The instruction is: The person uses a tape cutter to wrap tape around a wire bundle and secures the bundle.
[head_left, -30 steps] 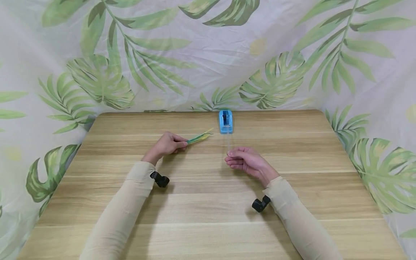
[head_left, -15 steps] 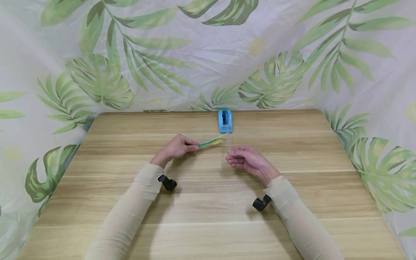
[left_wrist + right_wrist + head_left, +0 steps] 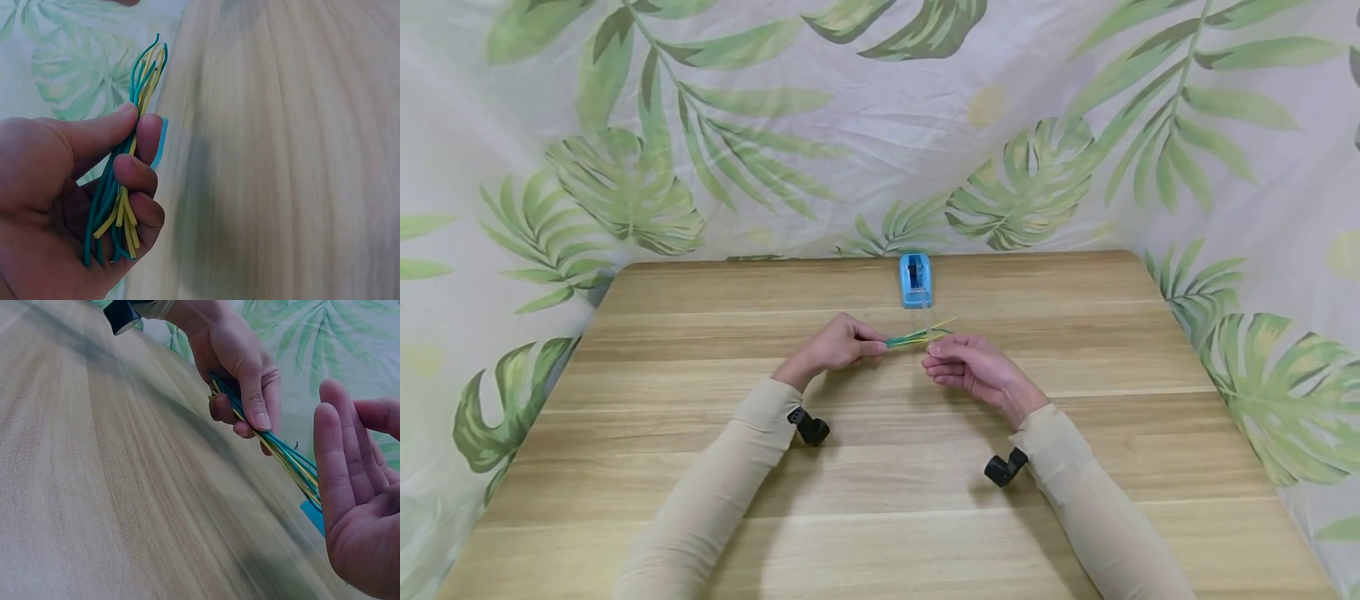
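My left hand [image 3: 842, 343] grips a bundle of thin green and yellow wires [image 3: 119, 181] between thumb and fingers. Their cut ends splay over the palm in the left wrist view. My right hand [image 3: 973, 371] pinches the end of a clear tape strip [image 3: 928, 321] between thumb and index finger, its other fingers held out straighter. The strip runs back to a blue tape dispenser [image 3: 915, 282] at the far edge. In the head view the wires' far ends cross the strip just above the right fingertips; in the right wrist view they pass behind the right fingers [image 3: 334, 456].
The wooden table [image 3: 880, 517] stretches around both arms. A leaf-printed cloth [image 3: 760, 150] hangs right behind its far edge. Black wrist cameras sit on the left cuff [image 3: 808, 427] and the right cuff [image 3: 1006, 468].
My left hand has moved right with the wires, bringing their far ends from left of the tape strip to across it. My right hand stays nearly still, holding the strip.
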Demonstrator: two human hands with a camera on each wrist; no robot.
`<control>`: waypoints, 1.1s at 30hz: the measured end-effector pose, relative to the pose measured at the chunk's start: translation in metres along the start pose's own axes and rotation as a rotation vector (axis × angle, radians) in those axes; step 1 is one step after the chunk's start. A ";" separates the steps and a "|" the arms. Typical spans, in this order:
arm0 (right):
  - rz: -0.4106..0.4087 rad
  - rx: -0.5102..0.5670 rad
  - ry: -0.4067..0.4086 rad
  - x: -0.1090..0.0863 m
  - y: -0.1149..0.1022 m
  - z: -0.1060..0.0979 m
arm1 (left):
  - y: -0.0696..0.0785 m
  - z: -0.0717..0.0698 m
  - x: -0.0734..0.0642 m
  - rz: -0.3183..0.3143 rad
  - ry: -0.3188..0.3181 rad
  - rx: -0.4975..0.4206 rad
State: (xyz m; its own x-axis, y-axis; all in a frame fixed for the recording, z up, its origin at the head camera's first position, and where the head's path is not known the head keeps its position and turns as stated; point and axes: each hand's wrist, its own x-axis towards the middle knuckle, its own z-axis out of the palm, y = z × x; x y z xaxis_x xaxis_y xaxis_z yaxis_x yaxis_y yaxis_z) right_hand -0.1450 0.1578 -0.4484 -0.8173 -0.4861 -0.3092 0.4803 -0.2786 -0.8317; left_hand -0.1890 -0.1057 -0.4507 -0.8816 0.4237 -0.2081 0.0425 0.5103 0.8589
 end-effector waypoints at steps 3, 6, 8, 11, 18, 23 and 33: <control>-0.003 -0.004 -0.004 -0.001 -0.001 0.000 | 0.007 0.006 0.001 0.034 -0.012 0.018; -0.005 -0.007 -0.006 -0.001 -0.002 0.000 | 0.012 0.011 0.002 0.063 -0.022 0.026; -0.007 -0.014 -0.006 -0.001 -0.003 0.000 | 0.016 0.014 0.003 0.087 -0.027 0.039; -0.012 -0.024 -0.006 -0.002 -0.003 0.000 | 0.020 0.019 0.003 0.110 -0.025 0.065; -0.010 -0.008 0.006 -0.001 -0.004 0.000 | 0.030 0.026 0.002 0.163 -0.015 0.097; -0.012 -0.012 -0.001 0.000 -0.004 -0.002 | 0.036 0.028 0.001 0.178 -0.016 0.102; -0.017 -0.013 -0.005 -0.001 -0.002 -0.003 | 0.040 0.030 -0.001 0.182 -0.003 0.099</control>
State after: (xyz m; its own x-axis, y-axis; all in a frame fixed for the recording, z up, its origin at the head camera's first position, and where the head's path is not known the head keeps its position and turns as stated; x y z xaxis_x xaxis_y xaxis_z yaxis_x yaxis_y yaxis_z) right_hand -0.1458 0.1612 -0.4481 -0.8235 -0.4859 -0.2927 0.4622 -0.2757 -0.8428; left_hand -0.1727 -0.0634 -0.4301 -0.8538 0.5177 -0.0550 0.2472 0.4961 0.8323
